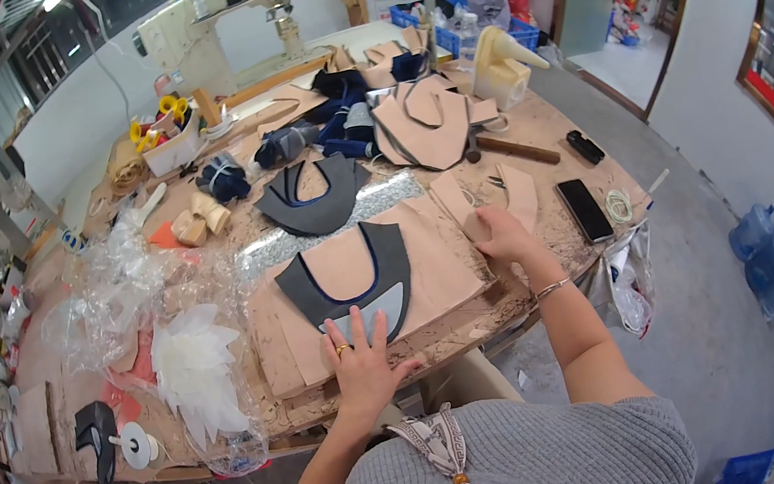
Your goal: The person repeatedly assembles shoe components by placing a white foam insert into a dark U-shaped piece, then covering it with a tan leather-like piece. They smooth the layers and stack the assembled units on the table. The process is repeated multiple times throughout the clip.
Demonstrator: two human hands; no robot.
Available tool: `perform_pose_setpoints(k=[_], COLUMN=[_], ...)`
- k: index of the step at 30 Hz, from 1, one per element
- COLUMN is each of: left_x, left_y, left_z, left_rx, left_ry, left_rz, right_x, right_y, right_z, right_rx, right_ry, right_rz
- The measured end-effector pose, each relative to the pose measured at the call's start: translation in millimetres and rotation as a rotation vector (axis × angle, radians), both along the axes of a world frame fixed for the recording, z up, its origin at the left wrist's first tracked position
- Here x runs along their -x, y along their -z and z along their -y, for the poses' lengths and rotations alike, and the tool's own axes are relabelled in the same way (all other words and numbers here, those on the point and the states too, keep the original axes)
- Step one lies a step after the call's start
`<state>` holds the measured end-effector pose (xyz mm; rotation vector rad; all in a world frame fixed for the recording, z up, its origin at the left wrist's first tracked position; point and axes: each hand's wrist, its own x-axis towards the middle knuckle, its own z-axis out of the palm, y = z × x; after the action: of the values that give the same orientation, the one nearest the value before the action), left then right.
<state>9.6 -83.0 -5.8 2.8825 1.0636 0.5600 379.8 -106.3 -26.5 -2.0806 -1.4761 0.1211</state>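
My left hand (361,356) lies flat, fingers spread, on the near end of a dark grey U-shaped shoe upper piece (389,264) with a light grey toe patch, pressing it onto a tan board (434,280). My right hand (499,232) rests on a small tan piece (475,225) at the board's right edge, fingers curled over it; whether it grips it I cannot tell. Beside that hand lies a tan cut piece (518,191) with scissors (490,187) on it.
A second dark upper piece (315,205) lies further back, with stacked tan and blue uppers (428,119) behind. A phone (584,209) and black box (585,147) sit right. Clear plastic bags (125,283) and white pieces (195,369) lie left. A sewing machine (215,21) stands at the back.
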Motion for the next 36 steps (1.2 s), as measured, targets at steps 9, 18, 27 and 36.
perform_pose_setpoints(k=[9, 18, 27, 36], left_x=[2, 2, 9, -2], left_y=[7, 5, 0, -36], left_z=[-1, -3, -11, -23], left_rx=[-0.034, -0.042, 0.273, 1.694], left_ry=[0.0, 0.031, 0.016, 0.127], left_rz=[0.037, 0.059, 0.543, 1.672], right_x=[2, -54, 62, 194], right_y=[-19, -5, -142, -72], right_z=[8, -2, 2, 45], right_rx=[0.048, -0.431, -0.68, -0.362], right_ry=[0.022, 0.411, 0.034, -0.598], right_rz=[-0.164, 0.009, 0.258, -0.103])
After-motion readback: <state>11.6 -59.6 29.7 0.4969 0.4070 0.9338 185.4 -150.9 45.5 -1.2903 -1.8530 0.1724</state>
